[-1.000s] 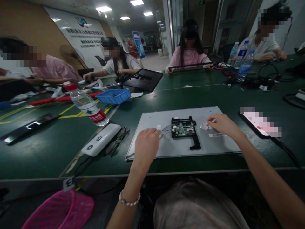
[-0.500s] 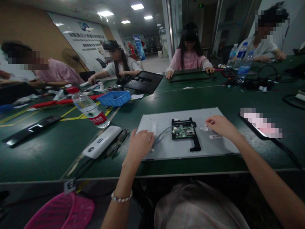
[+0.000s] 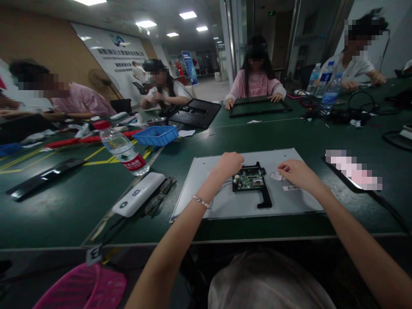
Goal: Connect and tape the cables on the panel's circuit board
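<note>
A grey flat panel [image 3: 193, 189] lies on the table in front of me. On its middle sits a black bracket [image 3: 264, 198] framing a green circuit board [image 3: 249, 182], with thin cables [image 3: 226, 184] running out on its left side. My left hand [image 3: 227, 166] reaches over the panel, its curled fingertips at the bracket's upper left corner; what they hold, if anything, is hidden. To the right of the bracket, my right hand [image 3: 295, 172] pinches at the edge of a crumpled white label [image 3: 277, 176]. A barcode sticker [image 3: 290, 188] lies flat below that hand.
Left of the panel are a white power bank [image 3: 139, 195], eyeglasses [image 3: 161, 197], a red-capped water bottle [image 3: 124, 150] and a blue tray [image 3: 156, 136]. A phone [image 3: 352, 172] with a cable lies at right. Co-workers sit across; a pink basket [image 3: 83, 287] stands below the table edge.
My left hand has moved right and away from me, from the panel's left edge to the bracket's top left corner. My right hand stays by the white label.
</note>
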Tool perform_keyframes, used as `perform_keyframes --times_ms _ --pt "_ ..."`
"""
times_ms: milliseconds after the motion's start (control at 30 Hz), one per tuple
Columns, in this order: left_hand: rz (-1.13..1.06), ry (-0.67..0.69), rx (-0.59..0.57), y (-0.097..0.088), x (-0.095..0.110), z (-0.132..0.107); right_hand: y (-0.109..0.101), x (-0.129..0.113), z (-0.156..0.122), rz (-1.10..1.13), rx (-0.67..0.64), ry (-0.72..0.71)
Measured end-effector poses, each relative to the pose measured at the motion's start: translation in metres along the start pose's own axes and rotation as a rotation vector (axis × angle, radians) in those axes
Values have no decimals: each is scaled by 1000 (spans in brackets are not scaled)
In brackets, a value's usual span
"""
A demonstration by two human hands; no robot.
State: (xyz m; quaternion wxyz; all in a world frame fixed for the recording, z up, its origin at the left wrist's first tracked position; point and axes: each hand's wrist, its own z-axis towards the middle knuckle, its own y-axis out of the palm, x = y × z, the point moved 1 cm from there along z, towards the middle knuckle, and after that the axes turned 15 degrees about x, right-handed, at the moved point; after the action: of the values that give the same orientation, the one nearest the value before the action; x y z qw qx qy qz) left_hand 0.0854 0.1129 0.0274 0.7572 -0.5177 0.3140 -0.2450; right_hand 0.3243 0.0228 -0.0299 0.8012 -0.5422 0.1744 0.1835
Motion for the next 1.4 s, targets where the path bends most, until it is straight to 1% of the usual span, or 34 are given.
perform_keyframes --times_ms 100,267,367,467,533,633,733,867,933,1000,1033,1100,1167,1233,1400 --pt "2 -3 -13 5 -4 5 -1 -1 0 0 -5 -6" --pt "26 0 -13 3 -6 5 -3 -1 0 0 -2 -7" --pt "51 6 14 2 -8 9 -2 -1 0 3 -12 0" --pt "73 14 56 2 -8 16 0 0 0 -3 12 0" --pt "80 20 68 5 -7 20 1 1 0 -8 25 -9" --pt "76 23 52 12 -5 24 2 2 0 -5 24 -18" --pt "58 15 33 16 -4 22 2 4 1 -6 18 -17" --pt "30 -6 35 13 -11 9 2 4 1 -10 17 -25" --pt "-40 -33 52 9 -18 -4 1 3 1 -15 28 -32" --pt "-214 -61 66 7 -25 -19 0 2 0 -28 46 -39" --pt "-314 -58 55 7 -28 -27 -1 1 0 -33 57 -44" --pt "-485 -41 -8 10 -32 -42 -2 -2 -1 -28 72 -64" --pt "-606 -42 -86 14 -34 -53 -3 -3 -2 -6 65 -84" --pt "-691 -53 -129 17 -35 -60 -3 -4 -3 23 38 -91" --pt "-781 -62 -126 18 -34 -63 -1 -5 -3 82 -50 -117"
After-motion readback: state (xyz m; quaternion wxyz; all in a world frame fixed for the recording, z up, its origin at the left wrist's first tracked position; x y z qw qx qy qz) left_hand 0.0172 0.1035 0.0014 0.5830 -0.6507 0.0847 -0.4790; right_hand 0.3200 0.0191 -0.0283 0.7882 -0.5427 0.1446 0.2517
